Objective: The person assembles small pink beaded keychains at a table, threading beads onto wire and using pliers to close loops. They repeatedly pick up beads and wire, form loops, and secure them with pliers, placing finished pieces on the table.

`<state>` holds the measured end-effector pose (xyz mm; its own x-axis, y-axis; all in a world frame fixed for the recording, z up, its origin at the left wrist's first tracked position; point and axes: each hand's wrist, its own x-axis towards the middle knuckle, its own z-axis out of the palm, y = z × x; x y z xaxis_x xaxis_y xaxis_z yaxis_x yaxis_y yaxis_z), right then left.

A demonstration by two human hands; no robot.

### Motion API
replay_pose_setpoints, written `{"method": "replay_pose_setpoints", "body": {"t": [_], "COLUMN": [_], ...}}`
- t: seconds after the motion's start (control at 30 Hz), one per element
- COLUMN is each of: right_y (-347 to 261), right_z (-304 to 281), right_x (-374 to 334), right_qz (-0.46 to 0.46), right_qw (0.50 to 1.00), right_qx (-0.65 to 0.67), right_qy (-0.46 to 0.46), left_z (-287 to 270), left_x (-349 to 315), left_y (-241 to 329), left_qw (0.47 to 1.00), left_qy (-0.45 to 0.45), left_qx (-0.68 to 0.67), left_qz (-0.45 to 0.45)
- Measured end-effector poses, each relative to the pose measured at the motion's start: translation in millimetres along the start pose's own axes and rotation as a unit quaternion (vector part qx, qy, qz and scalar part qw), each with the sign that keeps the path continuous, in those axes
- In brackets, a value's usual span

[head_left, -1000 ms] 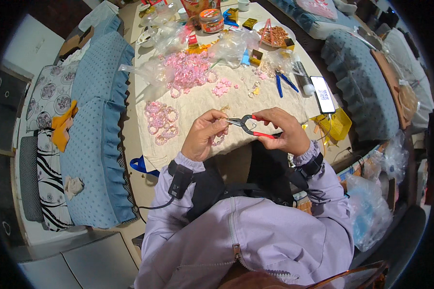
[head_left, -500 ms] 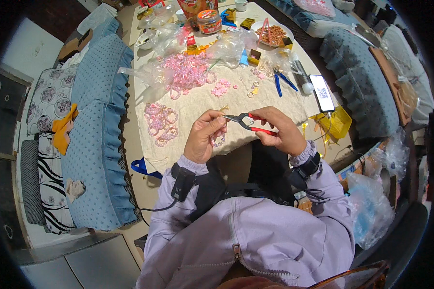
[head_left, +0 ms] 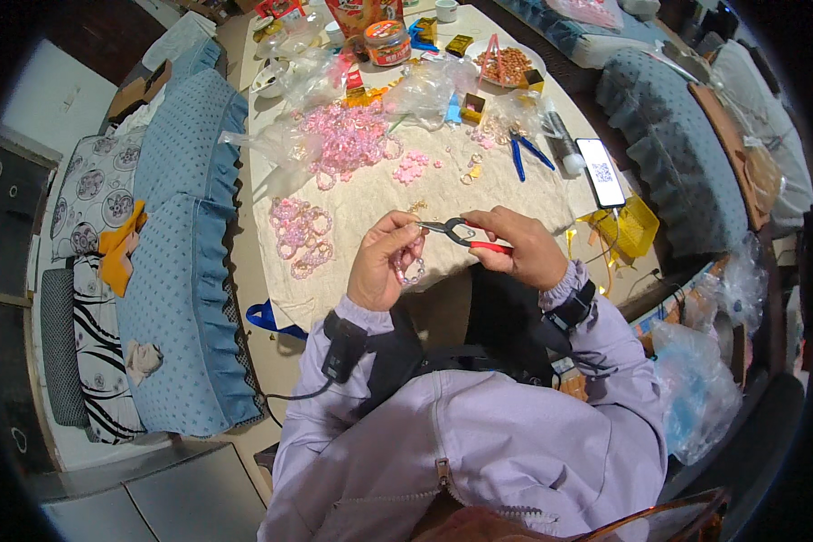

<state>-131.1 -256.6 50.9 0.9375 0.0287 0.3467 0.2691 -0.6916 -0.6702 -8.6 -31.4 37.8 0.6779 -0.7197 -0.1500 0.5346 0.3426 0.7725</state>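
Over the near edge of the cloth-covered table, my left hand [head_left: 382, 265] pinches a beaded bracelet [head_left: 415, 270] of pink and clear beads, its loop hanging below the fingers. My right hand [head_left: 522, 246] is wrapped round the red handles of a pair of pliers [head_left: 459, 231]. The black jaws point left and meet my left fingertips; whatever small piece sits at their tip is too small to make out. Just beyond lie tiny gold-coloured findings [head_left: 418, 207]. Several finished-looking bracelets [head_left: 299, 237] lie to the left, and pink flower-shaped beads [head_left: 413, 166] farther ahead.
A large heap of pink bead bracelets [head_left: 348, 135] lies among plastic bags. Blue-handled pliers [head_left: 528, 155], a lit phone [head_left: 600, 173] and a yellow basket [head_left: 637, 226] are at the right. At the back stand a jar [head_left: 388, 43] and a plate of nuts [head_left: 513, 68].
The bracelet loop hangs a little more openly below my left fingers. Both hands stay nearly in place, with the pliers' tips still at my left fingertips.
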Motion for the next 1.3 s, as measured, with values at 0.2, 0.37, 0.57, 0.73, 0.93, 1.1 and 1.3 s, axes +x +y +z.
{"method": "replay_pose_setpoints", "body": {"t": [0.2,0.37,0.57,0.73,0.93,1.1,1.3], "right_y": [11,5,-3,-5,-8,-6,-3], "right_z": [17,26,22,19,17,17,19], "right_x": [8,2,1,3,5,5,3], "right_qz": [0.062,0.135,0.152,0.142,0.106,0.112,0.114], "right_qw": [0.988,0.970,0.966,0.966,0.973,0.973,0.978], "right_qx": [0.142,0.200,0.206,0.211,0.200,0.193,0.166], "right_qy": [0.026,0.031,0.040,0.045,0.047,0.057,0.060], "left_z": [2,14,23,20,18,23,20], "left_x": [6,1,-6,-8,-2,-1,9], "left_y": [9,10,10,18,21,21,26], "left_qw": [0.995,0.955,0.920,0.875,0.791,0.727,0.696], "left_qy": [0.011,0.023,0.058,0.065,0.052,0.055,0.077], "left_qx": [0.091,0.264,0.327,0.436,0.558,0.610,0.601], "left_qz": [0.027,0.136,0.207,0.199,0.247,0.309,0.384]}}
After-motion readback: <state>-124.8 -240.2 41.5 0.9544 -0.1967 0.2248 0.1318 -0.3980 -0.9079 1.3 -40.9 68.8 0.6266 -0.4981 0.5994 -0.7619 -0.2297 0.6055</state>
